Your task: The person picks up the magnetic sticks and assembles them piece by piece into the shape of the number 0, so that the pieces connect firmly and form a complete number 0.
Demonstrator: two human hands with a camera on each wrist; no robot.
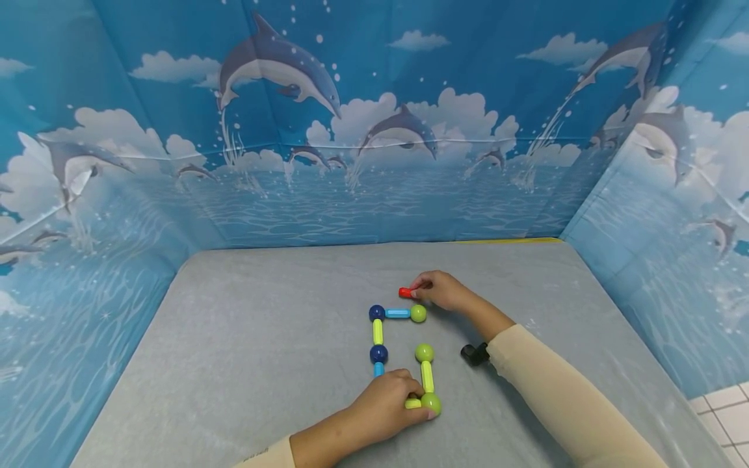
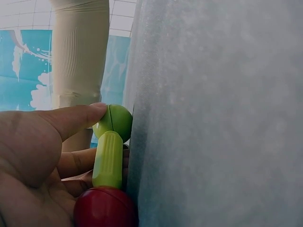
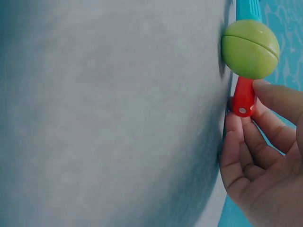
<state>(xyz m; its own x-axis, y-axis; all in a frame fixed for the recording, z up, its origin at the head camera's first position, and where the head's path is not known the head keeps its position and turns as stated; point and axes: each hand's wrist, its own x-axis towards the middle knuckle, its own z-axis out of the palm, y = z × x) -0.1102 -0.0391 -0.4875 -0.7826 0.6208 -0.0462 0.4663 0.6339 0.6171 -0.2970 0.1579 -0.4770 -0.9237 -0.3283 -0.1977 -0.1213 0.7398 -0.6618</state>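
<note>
My left hand [image 1: 383, 403] holds the near right corner of a magnetic rod-and-ball frame. In the left wrist view its thumb lies on a green ball [image 2: 120, 124], with fingers behind the yellow-green rod [image 2: 108, 158] that joins a red ball [image 2: 105, 208]; the head view hides that red ball. My right hand [image 1: 445, 290] pinches a short red magnetic rod [image 1: 405, 292] just beyond the far green ball [image 1: 418, 313]. A blue rod [image 1: 398, 313] links this ball to a dark blue ball [image 1: 377, 313]. Between the two green balls on the right side lies a gap.
A second dark blue ball [image 1: 378, 354] sits on the frame's left side. A black object [image 1: 474, 354] shows beside the right sleeve [image 1: 544, 370]. Grey cloth [image 1: 263, 325] covers the table, and a dolphin-print curtain [image 1: 386, 188] hangs behind and at both sides.
</note>
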